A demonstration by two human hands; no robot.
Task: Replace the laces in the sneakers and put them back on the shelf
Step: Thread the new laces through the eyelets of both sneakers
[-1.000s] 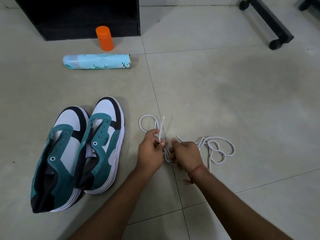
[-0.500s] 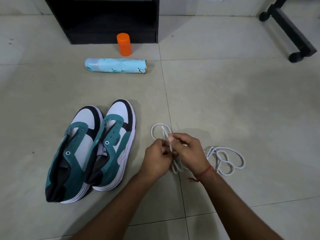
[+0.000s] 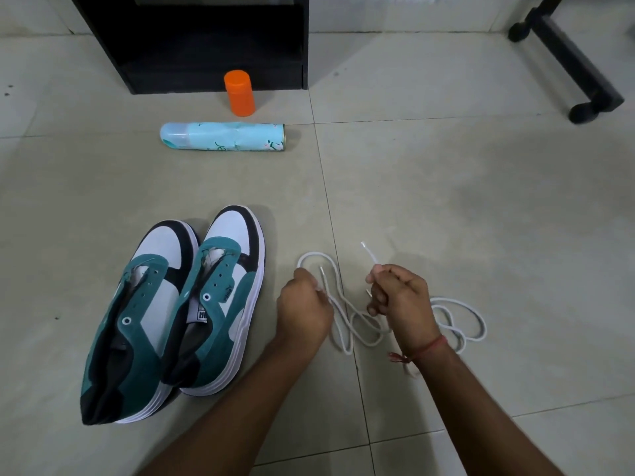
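Note:
Two teal, white and black sneakers lie side by side on the tiled floor without laces, the left sneaker point(image 3: 137, 321) and the right sneaker point(image 3: 220, 297), toes pointing away from me. White laces point(image 3: 347, 324) lie tangled on the floor to their right, with more loops point(image 3: 474, 324) behind my right wrist. My left hand point(image 3: 304, 310) pinches a lace strand near a tip. My right hand point(image 3: 398, 297) grips another strand, its tip sticking up past the fingers. A black shelf point(image 3: 213, 39) stands at the back.
An orange bottle point(image 3: 240, 93) stands in front of the shelf. A light blue spray can point(image 3: 223, 137) lies on its side just before it. A black wheeled furniture leg point(image 3: 570, 60) crosses the upper right.
My hands have drawn apart, each keeping a lace end; the right hand lifted its tip up and to the right. The camera shifted, so the shoes appear further right.

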